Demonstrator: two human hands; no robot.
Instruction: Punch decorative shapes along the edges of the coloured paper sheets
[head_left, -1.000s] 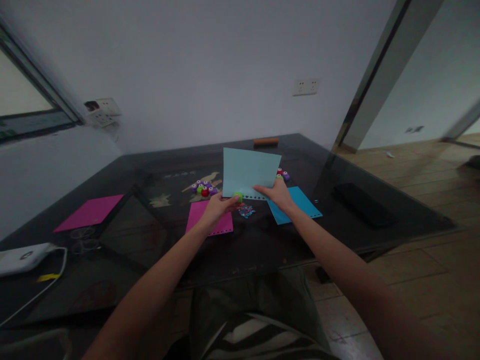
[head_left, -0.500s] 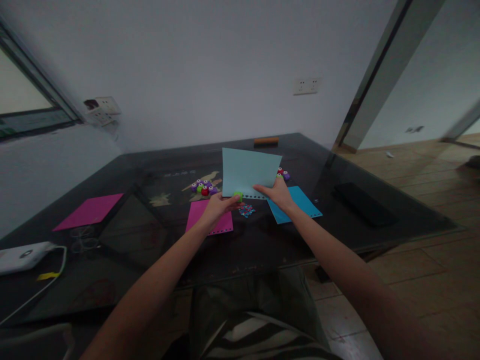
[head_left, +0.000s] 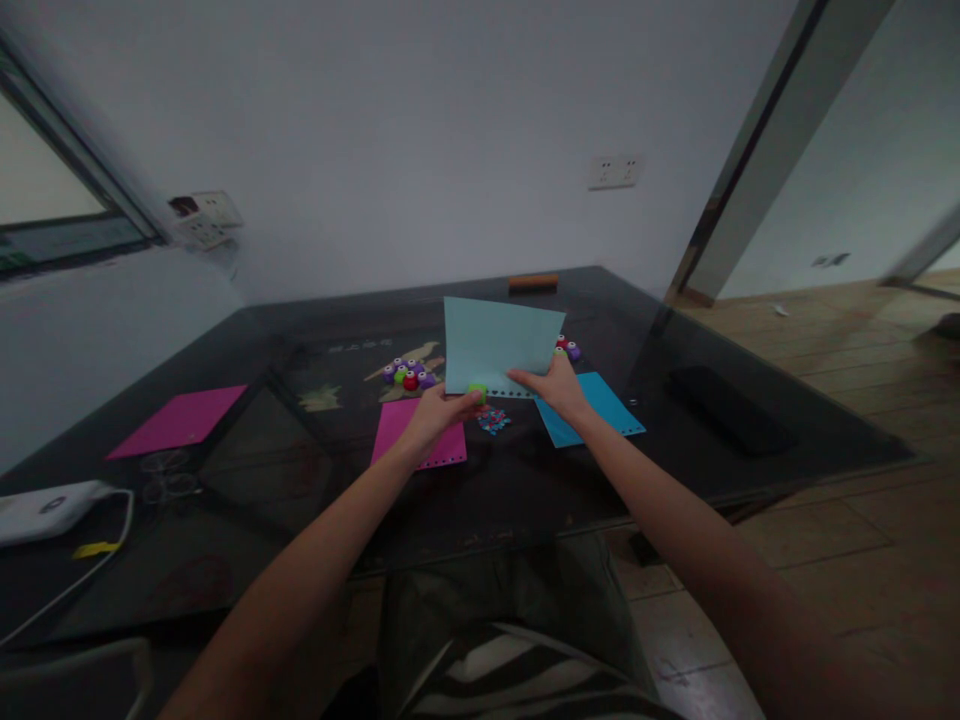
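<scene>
A pale blue sheet (head_left: 499,345) with a row of punched shapes along its lower edge is held up off the table. My right hand (head_left: 559,390) grips it at the lower right, thumb on the near face. My left hand (head_left: 442,410) is closed on a small green punch (head_left: 477,391) at the sheet's lower left edge. Below the sheet lies a pile of small blue and red paper bits (head_left: 493,420). A pink sheet (head_left: 442,447) with punched holes lies partly under my left forearm, and a blue sheet (head_left: 600,408) with holes lies by my right wrist.
Several coloured punches (head_left: 409,374) stand left of the held sheet, others (head_left: 573,351) behind its right side. Another pink sheet (head_left: 180,420) and a white power strip (head_left: 49,510) are at the left. A black object (head_left: 727,408) lies right, an orange-brown one (head_left: 532,284) at the back.
</scene>
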